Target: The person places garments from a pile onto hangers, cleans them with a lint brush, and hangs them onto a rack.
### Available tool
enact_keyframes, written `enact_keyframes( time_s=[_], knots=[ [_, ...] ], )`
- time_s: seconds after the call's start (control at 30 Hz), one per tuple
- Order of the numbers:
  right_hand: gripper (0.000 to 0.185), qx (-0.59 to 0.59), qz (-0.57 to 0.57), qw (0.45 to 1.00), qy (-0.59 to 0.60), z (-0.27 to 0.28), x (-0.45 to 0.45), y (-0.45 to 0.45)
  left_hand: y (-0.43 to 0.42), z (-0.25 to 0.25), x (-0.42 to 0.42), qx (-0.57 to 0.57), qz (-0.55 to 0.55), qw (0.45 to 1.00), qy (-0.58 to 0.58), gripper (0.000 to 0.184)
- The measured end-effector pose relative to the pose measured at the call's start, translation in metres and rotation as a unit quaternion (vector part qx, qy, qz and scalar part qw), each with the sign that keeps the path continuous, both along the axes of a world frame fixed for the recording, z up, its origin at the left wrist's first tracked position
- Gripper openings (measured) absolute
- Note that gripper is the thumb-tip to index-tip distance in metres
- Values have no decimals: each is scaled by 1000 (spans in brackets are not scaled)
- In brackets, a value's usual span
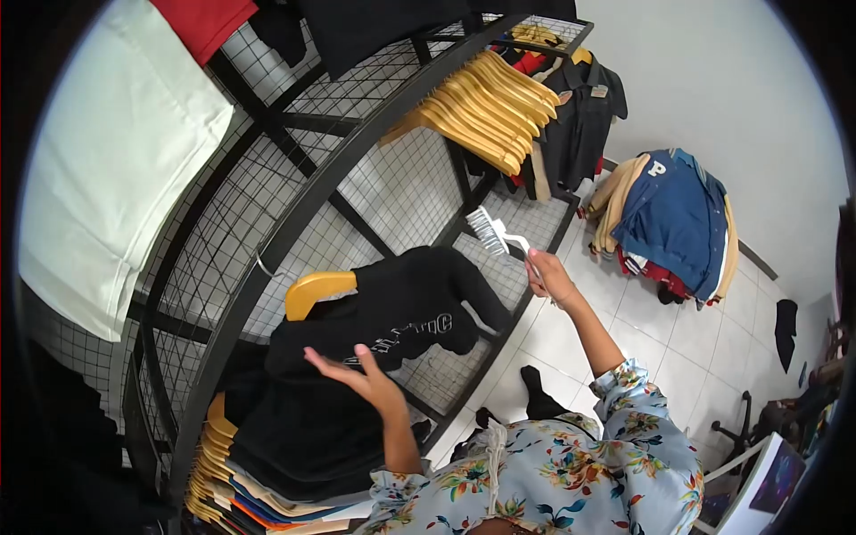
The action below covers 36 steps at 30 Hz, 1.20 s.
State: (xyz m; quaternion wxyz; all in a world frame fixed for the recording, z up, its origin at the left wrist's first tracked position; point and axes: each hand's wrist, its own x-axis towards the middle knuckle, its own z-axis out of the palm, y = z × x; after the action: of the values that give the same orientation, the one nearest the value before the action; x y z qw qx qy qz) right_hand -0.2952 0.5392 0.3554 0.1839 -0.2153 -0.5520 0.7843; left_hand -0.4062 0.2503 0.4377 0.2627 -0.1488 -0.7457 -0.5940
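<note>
Holding a white brush (490, 234) in the right hand (550, 278), raised near the hanging black shirt (415, 290), and spreading the left hand (373, 383), empty, before its lettering (437, 324), perhaps risking scuffed print through hard brushing.

This looks like a clothes shop, or its back room. A big black rack (299, 209) has a row of wooden hangers (477, 116) and lots of tops (303, 450) packed close together. A black top (401, 299) with letters (426, 330) is on a hanger (321, 290) too. Jackets (673, 218) are bunched up by the wall (740, 80). The floor (633, 325) has pale tiles.
</note>
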Motion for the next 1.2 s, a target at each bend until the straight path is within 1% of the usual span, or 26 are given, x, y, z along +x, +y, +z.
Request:
enact_keyframes(
  time_s=[0.1, 0.17, 0.23, 0.3, 0.37, 0.4, 0.43, 0.47, 0.5, 0.53, 0.57, 0.6, 0.63, 0.67, 0.77, 0.8, 0.83, 0.87, 0.93, 1.0, 1.03, 1.07, 1.1, 1.13, 1.17, 1.2],
  knots=[
    [40, -37, 61, 997, -22, 12, -7, 11, 47, 7, 29, 136, -99, 980, -108, 79],
    [40, -59, 94, 993, -33, 9, -14, 15, 71, 0, 32, 148, -102, 975, -128, 79],
    [41, -141, 201, 969, -34, -2, -15, 9, 92, -6, 31, 172, -118, 964, -163, 78],
    [42, -57, 300, 946, -110, -29, -8, -12, 114, -9, 34, 132, -76, 978, -139, 78],
    [38, -130, 416, 883, -173, -63, 6, -33, 128, -13, 38, 58, -1, 994, -94, 80],
    [38, -135, 420, 880, -175, -94, 13, -36, 128, -16, 38, 54, 4, 994, -98, 80],
    [38, 65, 388, 907, -148, -136, 22, -34, 125, -19, 37, 65, -2, 993, -94, 83],
    [39, 259, 342, 896, -115, -166, 32, -34, 119, -24, 37, 75, -8, 993, -92, 86],
    [39, 441, 282, 849, -74, -195, 41, -35, 114, -27, 37, 83, -14, 992, -89, 89],
    [39, 433, 289, 851, -73, -186, 42, -35, 111, -27, 38, 76, -8, 993, -93, 89],
    [39, 263, 255, 928, -75, -155, 37, -33, 108, -24, 39, 117, -25, 987, -111, 92],
    [39, 81, 212, 971, -78, -117, 31, -34, 104, -21, 41, 156, -42, 978, -130, 95],
    [40, -103, 159, 978, -83, -95, 29, -40, 100, -20, 45, 195, -59, 968, -148, 99],
    [40, -114, 162, 976, -88, -87, 31, -55, 96, -20, 47, 186, -53, 969, -154, 99],
    [39, 107, 266, 955, -76, -79, 41, -100, 86, -20, 48, 187, -33, 961, -198, 98],
    [39, 99, 265, 956, -75, -128, 46, -130, 81, -20, 49, 179, -33, 963, -200, 98],
    [35, 211, 289, 924, -134, -177, 60, -143, 75, -19, 51, 172, -41, 963, -205, 97],
    [32, 322, 307, 875, -192, -231, 74, -152, 70, -20, 51, 168, -50, 962, -208, 97],
    [33, 506, 409, 726, -220, -308, 90, -155, 58, -21, 50, 157, -63, 962, -212, 96],
    [33, 473, 284, 787, -275, -298, 90, -146, 46, -22, 51, 151, -76, 963, -208, 94],
    [32, 400, 168, 860, -268, -286, 80, -146, 39, -23, 52, 150, -81, 963, -208, 93],
    [31, 321, 49, 911, -255, -256, 65, -148, 34, -23, 53, 150, -81, 962, -211, 93],
    [31, 171, 30, 963, -205, -227, 52, -156, 29, -22, 54, 153, -88, 959, -224, 95],
    [30, 16, 8, 989, -148, -201, 43, -167, 26, -20, 54, 156, -95, 955, -236, 97],
    [30, 17, 7, 989, -149, -175, 43, -180, 22, -18, 54, 158, -105, 951, -246, 99],
    [31, 51, 55, 991, -110, -152, 45, -194, 21, -16, 54, 158, -108, 950, -245, 99]
  ],
)
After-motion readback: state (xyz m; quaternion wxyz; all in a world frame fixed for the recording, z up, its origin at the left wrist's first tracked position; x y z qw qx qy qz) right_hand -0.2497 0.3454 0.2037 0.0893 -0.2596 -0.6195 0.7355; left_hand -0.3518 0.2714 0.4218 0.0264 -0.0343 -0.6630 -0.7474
